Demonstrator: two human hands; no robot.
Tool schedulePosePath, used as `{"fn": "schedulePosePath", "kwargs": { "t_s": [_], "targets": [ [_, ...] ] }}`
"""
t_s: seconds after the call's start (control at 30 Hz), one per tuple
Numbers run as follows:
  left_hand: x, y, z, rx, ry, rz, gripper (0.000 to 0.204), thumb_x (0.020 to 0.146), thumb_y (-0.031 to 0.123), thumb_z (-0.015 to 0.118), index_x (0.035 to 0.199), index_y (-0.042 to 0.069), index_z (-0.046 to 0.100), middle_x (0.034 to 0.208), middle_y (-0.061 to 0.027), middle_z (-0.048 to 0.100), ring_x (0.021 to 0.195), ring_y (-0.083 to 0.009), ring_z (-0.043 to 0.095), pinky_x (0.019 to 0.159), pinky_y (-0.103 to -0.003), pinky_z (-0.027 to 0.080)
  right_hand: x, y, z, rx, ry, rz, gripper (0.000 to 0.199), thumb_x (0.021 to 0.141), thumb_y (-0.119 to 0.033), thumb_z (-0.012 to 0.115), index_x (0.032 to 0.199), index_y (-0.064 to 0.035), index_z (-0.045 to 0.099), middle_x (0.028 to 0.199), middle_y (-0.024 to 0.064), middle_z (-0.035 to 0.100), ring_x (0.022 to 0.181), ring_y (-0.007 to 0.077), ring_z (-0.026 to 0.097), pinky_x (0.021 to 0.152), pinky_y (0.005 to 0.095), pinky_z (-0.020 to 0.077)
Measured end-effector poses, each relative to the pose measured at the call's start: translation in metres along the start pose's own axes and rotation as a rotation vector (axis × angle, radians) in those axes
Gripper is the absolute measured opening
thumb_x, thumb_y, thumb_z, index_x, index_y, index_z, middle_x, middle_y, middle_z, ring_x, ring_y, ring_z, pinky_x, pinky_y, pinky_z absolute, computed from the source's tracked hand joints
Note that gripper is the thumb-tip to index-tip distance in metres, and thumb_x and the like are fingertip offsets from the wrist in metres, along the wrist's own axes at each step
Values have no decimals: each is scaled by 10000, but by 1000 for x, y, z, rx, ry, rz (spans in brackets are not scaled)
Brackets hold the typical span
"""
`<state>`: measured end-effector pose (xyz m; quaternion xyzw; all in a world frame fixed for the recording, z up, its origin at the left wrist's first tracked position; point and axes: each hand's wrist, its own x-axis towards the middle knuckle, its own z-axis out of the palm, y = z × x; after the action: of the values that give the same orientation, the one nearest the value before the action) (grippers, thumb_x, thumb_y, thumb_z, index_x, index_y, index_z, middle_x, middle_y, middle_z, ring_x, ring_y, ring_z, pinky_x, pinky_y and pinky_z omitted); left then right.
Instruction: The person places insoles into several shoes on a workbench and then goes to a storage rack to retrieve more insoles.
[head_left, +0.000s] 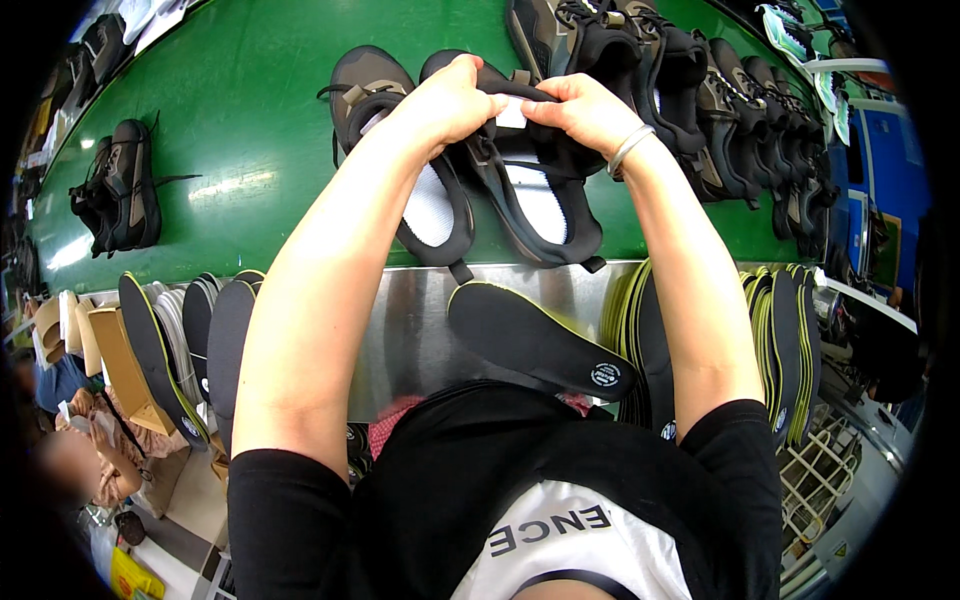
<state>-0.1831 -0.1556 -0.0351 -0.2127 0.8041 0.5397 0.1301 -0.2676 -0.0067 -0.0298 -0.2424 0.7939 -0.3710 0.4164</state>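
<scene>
Held shoe: dark grey-brown shoe [498,190], heel end toward the wearer, toe end pointing away; lies between and just below both hands, touching them at the tongue.
Left hand: closed on the shoe's upper [462,105], left of the tongue; thumb turned inward toward the opening.
Right hand: gripping the tongue's edge on the right side [585,112], thumb on top; silver bangle [632,148] at the wrist.
White patch: on the tongue [511,113], showing between the two thumbs.
Shoe opening: pale lining visible down to the heel.
Neighbour shoe: matching one [368,70] just left of the held one, partly behind the left forearm, not gripped.
Loose insole: black, yellow-green rim [540,340], slanting across the metal ledge [415,315], nearer the torso than the held shoe.
Insole stack: upright bunch [655,330] at the loose insole's right end.
Shoe row: similar shoes [715,120] along the right of the green tabletop [250,90].
Far pair: laced shoes [130,185], well left of both hands.
</scene>
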Motion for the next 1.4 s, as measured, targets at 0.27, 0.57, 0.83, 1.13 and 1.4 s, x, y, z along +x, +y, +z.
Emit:
{"fn": "schedulePosePath", "kwargs": {
  "t_s": [0.27,0.57,0.83,1.13,1.4],
  "targets": [
    [-39,-4,-7,125,220,460,535,778,169,597,1231,14,359,995,-121,550,860,-147,548,759,-263,438,-79,-13,35,-616,711,-721,310,705,-178,619,946,-8,524,893,131,554,869,305,521,781,360,397],
    [-69,-64,-59,363,349,447,575,754,263,629,1212,13,386,1145,-177,475,1081,-249,448,915,-316,345,-213,68,141,-861,42,-92,571,586,-392,692,1002,-61,483,1186,201,386,1096,335,377,860,445,326],
    [-57,-64,-62,227,507,316,294,794,287,540,956,44,571,839,-153,615,809,-293,591,724,-349,454,-212,29,121,-607,162,-364,361,566,-299,655,822,-73,537,1040,178,463,854,309,534,671,392,463],
    [-63,-70,-66,249,591,232,282,778,316,544,934,88,603,826,-151,615,803,-291,591,723,-357,456,-110,-90,91,-1215,-39,-556,129,650,-155,564,690,-43,614,776,102,556,701,228,572,594,327,471],
    [-68,-73,-70,270,623,148,302,789,297,537,971,59,581,856,-159,612,810,-296,590,714,-343,454,-81,-138,93,-1431,-272,-467,130,670,-75,554,756,-48,648,768,92,626,732,227,616,603,334,491]
  ]
}}
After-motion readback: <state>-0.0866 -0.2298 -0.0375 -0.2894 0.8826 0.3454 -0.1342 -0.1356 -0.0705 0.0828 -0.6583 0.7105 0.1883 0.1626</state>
